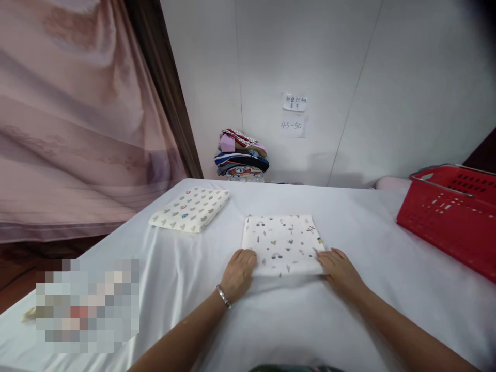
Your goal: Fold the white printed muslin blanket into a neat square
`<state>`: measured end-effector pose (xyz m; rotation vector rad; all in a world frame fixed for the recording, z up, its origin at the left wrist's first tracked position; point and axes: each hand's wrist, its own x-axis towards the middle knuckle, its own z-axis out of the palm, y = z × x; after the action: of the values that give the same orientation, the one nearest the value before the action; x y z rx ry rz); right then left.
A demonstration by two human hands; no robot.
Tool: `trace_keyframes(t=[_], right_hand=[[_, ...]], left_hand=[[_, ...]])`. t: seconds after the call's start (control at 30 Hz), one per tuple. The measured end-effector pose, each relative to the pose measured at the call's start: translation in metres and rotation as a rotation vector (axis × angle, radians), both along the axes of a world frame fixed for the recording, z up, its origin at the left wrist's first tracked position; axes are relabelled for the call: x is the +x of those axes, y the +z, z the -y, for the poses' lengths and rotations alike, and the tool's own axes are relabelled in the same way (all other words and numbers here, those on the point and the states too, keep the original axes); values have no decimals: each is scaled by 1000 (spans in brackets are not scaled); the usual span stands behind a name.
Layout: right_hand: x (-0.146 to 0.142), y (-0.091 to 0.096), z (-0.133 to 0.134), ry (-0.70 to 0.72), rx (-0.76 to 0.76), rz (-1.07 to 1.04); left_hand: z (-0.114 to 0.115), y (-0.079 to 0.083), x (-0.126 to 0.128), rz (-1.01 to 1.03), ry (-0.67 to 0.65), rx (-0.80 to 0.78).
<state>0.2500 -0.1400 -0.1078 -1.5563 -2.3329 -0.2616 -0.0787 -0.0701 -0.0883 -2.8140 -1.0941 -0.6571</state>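
A folded white cloth with small prints (284,243) lies flat on the white-covered table (349,310) in front of me. My left hand (239,274) has its fingers curled around the cloth's near left corner. My right hand (339,268) grips the near right corner, fingers pressed together on the edge. A silver bracelet sits on my left wrist. A second folded cloth with heart prints (190,208) rests further back on the left, apart from both hands.
A red plastic basket (449,217) stands at the table's right edge. A stack of folded clothes (242,155) sits against the white wall behind the table. A pink curtain (77,119) hangs on the left. Two paper notes (293,113) are stuck on the wall.
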Motion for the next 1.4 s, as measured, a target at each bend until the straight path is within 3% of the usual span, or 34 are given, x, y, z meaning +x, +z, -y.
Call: trace_keyframes(t=[0.2,0.37,0.47,0.57,0.63,0.7,0.87,1.03,1.17,1.27,1.4], right_hand=[[-8,5,29,11,-5,-21],[-15,35,44,-18,-249,-128],[-32,66,32,-35,-414,-283],[-56,80,4,-35,-335,-379],[-67,73,-15,-38,-281,-355],[-69,56,-27,-101,-324,-284],[-59,20,-24,-231,-380,-209],[-42,28,-29,-248,-360,-396],[-9,39,-57,-511,-229,-565],[6,40,-75,-651,-282,-582],[3,36,-86,-734,-353,-527]], left_hand=[[18,3,-16,5,-30,-37],[25,23,-29,-16,-70,-179],[13,41,-14,11,-68,-227],[-2,40,17,36,-33,-166],[-8,28,35,-28,-6,-148],[-9,13,45,-112,10,-149],[-3,-2,44,-171,-12,-127],[-6,0,41,-181,-15,-128],[-7,-2,42,-191,-16,-120],[-7,-3,42,-188,-8,-116],[-6,-2,41,-193,-7,-111]])
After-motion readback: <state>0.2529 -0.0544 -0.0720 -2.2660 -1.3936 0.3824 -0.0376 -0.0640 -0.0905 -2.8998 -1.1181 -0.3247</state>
